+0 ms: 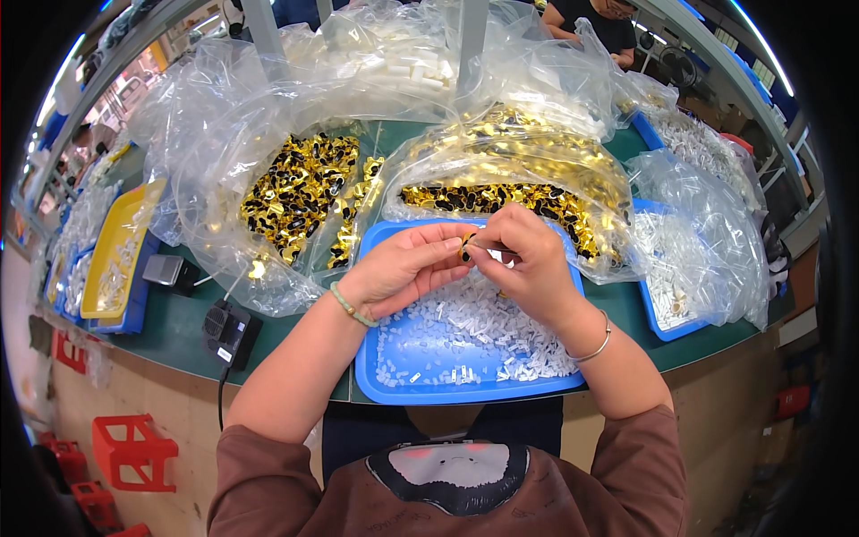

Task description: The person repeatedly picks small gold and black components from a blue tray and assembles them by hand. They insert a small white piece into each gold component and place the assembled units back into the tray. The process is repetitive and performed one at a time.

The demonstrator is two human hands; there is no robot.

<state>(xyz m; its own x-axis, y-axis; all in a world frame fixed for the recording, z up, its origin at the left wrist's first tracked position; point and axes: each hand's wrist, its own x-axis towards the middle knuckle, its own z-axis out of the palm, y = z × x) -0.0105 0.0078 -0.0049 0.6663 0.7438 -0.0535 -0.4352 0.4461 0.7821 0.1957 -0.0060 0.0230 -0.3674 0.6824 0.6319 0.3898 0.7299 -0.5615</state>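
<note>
Above a blue tray [429, 387], my two hands meet at a small gold-and-black piece [465, 248]. My left hand [407, 267] pinches it between thumb and fingertips. From the other side, the thumb and fingers of my right hand [528, 259] close on the same piece; whether they hold another small part is hidden. Many small whitish translucent parts [537, 353] lie in the tray, heaped thickest toward its right. Behind the tray, a clear plastic bag [537, 148] bulges with similar gold-and-black pieces [501, 197].
A second open bag of gold-and-black pieces [300, 192] lies at left. A black boxy device [230, 333] with a cable and a yellow tray [114, 255] stand farther left. Another blue tray [667, 333] of clear parts sits right. Red stools [134, 452] stand on the floor.
</note>
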